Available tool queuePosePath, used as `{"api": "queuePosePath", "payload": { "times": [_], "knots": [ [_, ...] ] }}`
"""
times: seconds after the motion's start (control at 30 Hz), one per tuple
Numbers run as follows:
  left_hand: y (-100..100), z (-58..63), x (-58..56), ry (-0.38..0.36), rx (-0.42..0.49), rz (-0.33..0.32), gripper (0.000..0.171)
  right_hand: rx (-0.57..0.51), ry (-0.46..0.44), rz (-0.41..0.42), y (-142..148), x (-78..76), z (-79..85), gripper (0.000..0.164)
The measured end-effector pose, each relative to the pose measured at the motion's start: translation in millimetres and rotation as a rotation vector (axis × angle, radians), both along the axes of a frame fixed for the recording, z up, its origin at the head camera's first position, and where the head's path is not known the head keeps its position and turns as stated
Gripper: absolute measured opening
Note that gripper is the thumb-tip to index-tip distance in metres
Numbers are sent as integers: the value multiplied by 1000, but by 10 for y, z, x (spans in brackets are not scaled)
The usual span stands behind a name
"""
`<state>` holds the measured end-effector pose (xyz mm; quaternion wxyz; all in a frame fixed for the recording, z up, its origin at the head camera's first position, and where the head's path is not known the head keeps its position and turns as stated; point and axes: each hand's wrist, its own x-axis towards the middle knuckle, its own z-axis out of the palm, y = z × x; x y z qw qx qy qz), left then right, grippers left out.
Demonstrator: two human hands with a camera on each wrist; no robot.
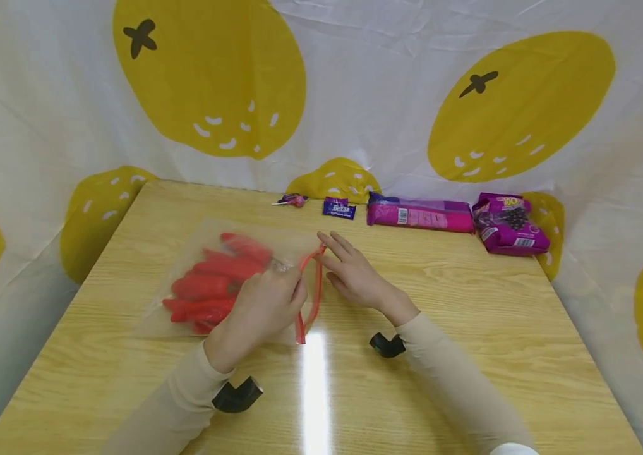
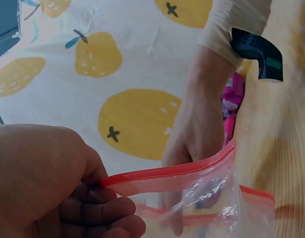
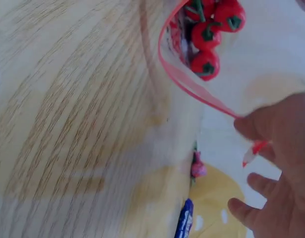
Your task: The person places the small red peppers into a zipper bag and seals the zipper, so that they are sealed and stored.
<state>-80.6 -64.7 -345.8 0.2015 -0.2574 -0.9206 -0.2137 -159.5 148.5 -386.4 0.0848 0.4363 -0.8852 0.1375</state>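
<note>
A clear zip bag with a red zip edge lies on the table, its mouth spread apart toward the right. Inside are several red peppers; their green stems show in the right wrist view, where the peppers face the opening. My left hand pinches the near side of the mouth by its red edge, thumb against curled fingers. At the far end of the mouth, my right hand pinches the edge between thumb and finger, its other fingers spread.
Along the back of the table lie a lollipop, a small blue-purple wrapped candy, a long pink-purple package and a purple bag. Behind them hangs a white cloth with yellow fruit prints.
</note>
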Motion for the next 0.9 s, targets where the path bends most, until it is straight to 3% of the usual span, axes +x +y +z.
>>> {"api": "queuePosePath", "payload": {
  "times": [0.17, 0.3, 0.43, 0.57, 0.63, 0.7, 0.77, 0.9],
  "knots": [
    [58, 13, 92, 65, -74, 2, 19, -55, 172, -68, 110, 88, 40, 28],
    [63, 105, 234, 101, -131, -10, 11, -160, 308, -85, 289, 305, 234, 20],
    [21, 217, 430, 158, -213, -163, 33, -207, 363, -115, 457, 540, 500, 12],
    [-66, 260, 679, 89, -250, -302, 9, -204, 399, -158, 619, 714, 736, 8],
    [-128, 274, 764, 77, -216, -326, 18, -201, 414, -171, 704, 785, 844, 10],
    [-200, 299, 776, 103, -143, -340, 27, -206, 415, -174, 786, 849, 942, 15],
    [-283, 339, 721, 161, -49, -352, 30, -214, 385, -157, 862, 913, 1034, 18],
    [-456, 442, 523, 197, 176, -389, 31, -314, 184, -54, 966, 1012, 1159, 4]
  ]
}}
